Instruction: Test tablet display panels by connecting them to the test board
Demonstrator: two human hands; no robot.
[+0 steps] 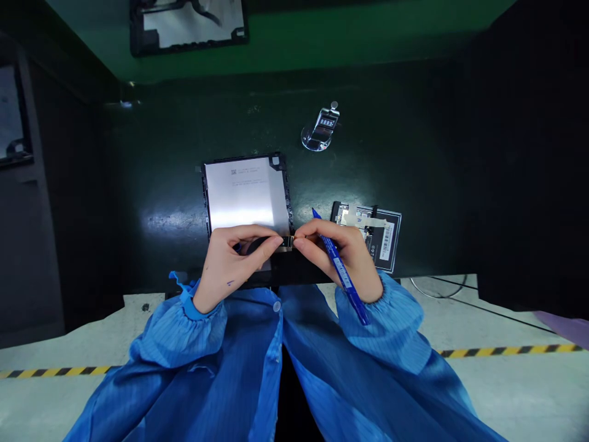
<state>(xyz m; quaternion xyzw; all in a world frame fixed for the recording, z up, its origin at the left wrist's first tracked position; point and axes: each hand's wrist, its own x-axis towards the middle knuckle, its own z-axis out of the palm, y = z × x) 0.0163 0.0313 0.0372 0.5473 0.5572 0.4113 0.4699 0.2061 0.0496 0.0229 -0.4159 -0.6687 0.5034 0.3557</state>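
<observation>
My left hand (pixel 227 261) pinches a small dark flat piece with a gold-coloured end (pixel 287 242), which looks like a flex cable connector. At its other end are the closed thumb and forefinger of my right hand (pixel 361 255). A blue marker pen (pixel 341 270) rests slantwise in my right hand, its pointed end toward the table's far side. Just beyond my left hand lies a display panel (pixel 243 193) with a silvery back and black frame; my left hand hides its near part. Beside my right hand is a flat electronic module (pixel 387 242) with a bare circuit board and labels.
A chrome tally counter (pixel 326 126) stands farther back on the dark table (pixel 184 123). On the green ledge lies another framed panel (pixel 193 27). Dark walls (pixel 69 184) rise at both sides, with one more panel (pixel 11 116) at far left.
</observation>
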